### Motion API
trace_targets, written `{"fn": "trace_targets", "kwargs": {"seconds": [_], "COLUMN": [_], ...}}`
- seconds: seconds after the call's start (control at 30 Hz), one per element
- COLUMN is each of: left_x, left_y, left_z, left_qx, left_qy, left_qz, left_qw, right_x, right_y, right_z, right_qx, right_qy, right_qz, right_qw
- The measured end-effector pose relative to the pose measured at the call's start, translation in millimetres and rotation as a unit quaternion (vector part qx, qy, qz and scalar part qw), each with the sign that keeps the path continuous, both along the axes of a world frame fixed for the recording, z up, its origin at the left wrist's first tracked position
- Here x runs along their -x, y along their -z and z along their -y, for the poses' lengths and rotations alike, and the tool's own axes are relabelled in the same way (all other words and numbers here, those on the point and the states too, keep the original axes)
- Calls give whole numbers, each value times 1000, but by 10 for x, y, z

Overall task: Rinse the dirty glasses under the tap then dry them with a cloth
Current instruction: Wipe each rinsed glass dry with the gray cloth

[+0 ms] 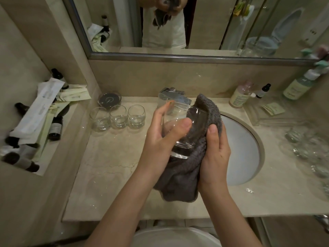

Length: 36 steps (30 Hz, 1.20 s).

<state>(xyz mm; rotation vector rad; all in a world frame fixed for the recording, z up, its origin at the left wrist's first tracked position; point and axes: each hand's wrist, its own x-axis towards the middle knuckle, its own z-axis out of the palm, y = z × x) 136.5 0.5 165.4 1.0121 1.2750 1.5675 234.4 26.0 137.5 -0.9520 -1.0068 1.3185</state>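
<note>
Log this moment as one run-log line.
stage: drying | left hand: holds glass | right hand: wipes with grey cloth | three glasses: upright on counter

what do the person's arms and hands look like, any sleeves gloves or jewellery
Both forearms are bare up to the frame edge, with no sleeves in view. The left hand and right hand wear no gloves, and no rings, watch or bracelets show. The nails are short and unpainted.

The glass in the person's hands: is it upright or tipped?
Tipped. The glass leans, rim toward the tap, base toward the camera, held by the left hand against the cloth.
</note>
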Motion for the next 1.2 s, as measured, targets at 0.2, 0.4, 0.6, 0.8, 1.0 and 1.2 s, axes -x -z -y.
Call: {"fn": "trace_targets", "kwargs": {"seconds": [0.2, 0.4, 0.6, 0.8, 1.0, 1.2], "left_x": [78, 192, 440, 679, 749, 800], "left_y": [187, 331, 153, -27, -83, -69], "left_z": [-6, 9, 59, 14, -73, -145], "left_qx": [70, 12, 4, 9, 46, 93], "left_qy": [42, 11, 61, 145, 194, 263], "left_qz": [-138, -40, -48, -126, -175, -173], "left_qw": [987, 999, 997, 981, 964, 945], "right_x": [-97, -250, -477, -617, -558, -584], "right_y": [22, -41, -216, -378, -328, -335], "right_z": [-69, -141, -293, -332, -293, -326], "right_qx": [-14, -79, -118, -61, -1, -42], "right_qy": [-14, -105, -161, -294, -370, -376], "right_qz": [25, 88, 146, 161, 173, 234], "right_qw": [999, 988, 969, 940, 913, 896]}}
